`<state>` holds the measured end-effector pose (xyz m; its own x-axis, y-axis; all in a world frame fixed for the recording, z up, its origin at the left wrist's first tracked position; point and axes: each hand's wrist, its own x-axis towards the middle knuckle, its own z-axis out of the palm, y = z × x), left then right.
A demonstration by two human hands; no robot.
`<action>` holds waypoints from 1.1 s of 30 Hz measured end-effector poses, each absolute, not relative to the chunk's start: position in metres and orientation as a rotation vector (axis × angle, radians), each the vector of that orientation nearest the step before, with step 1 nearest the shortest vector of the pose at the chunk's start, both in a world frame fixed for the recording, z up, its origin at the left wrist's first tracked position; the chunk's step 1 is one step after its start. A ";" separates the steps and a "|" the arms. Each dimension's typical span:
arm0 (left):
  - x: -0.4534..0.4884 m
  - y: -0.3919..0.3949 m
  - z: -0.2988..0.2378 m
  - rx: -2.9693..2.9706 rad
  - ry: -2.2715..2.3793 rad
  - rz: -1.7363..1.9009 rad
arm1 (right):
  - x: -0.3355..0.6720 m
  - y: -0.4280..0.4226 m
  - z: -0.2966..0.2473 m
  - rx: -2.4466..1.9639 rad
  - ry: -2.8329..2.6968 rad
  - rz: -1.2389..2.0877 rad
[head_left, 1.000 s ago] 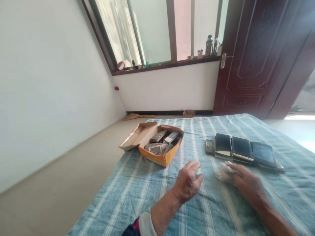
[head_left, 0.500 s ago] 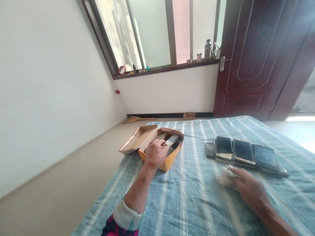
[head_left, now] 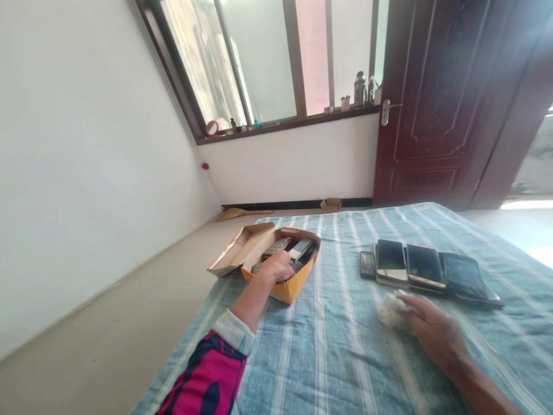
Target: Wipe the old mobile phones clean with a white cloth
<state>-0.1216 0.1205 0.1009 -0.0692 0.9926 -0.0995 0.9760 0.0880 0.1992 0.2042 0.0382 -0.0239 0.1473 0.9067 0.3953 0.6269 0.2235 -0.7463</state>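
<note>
My left hand (head_left: 277,267) reaches into an orange cardboard box (head_left: 290,290) full of old phones on the blue striped cloth (head_left: 345,357). Its fingers curl down among the phones, and what they grip is hidden. My right hand (head_left: 434,329) lies flat on the cloth with its fingers resting on a crumpled white tissue (head_left: 392,312). Just beyond the tissue, a small keypad phone (head_left: 367,263) and three smartphones (head_left: 425,266) lie side by side in a row.
The box's open lid (head_left: 235,250) hangs over the cloth's left edge above a bare floor. A dark wooden door (head_left: 436,98) stands at the back right, and a windowsill with small bottles runs along the far wall.
My left hand moved from the middle of the cloth, forward and left, into the orange box. My right hand stayed on the tissue.
</note>
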 end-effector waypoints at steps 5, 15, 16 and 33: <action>-0.125 0.125 0.091 1.940 2.120 0.218 | 0.204 0.039 -0.025 -1.502 -1.561 0.380; -0.146 0.127 0.100 1.639 1.896 0.719 | 0.204 0.040 -0.027 -1.498 -1.575 0.366; -0.148 0.126 0.104 1.600 1.855 0.776 | 0.203 0.040 -0.027 -1.501 -1.572 0.373; -0.079 0.072 0.118 1.377 1.321 0.827 | 0.194 0.036 -0.022 -1.322 -1.518 0.374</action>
<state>-0.0791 0.0722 0.1177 0.1644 0.9729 -0.1628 0.2785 0.1125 0.9538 0.1936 0.0357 -0.0221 0.1494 0.8606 0.4869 0.5362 0.3433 -0.7712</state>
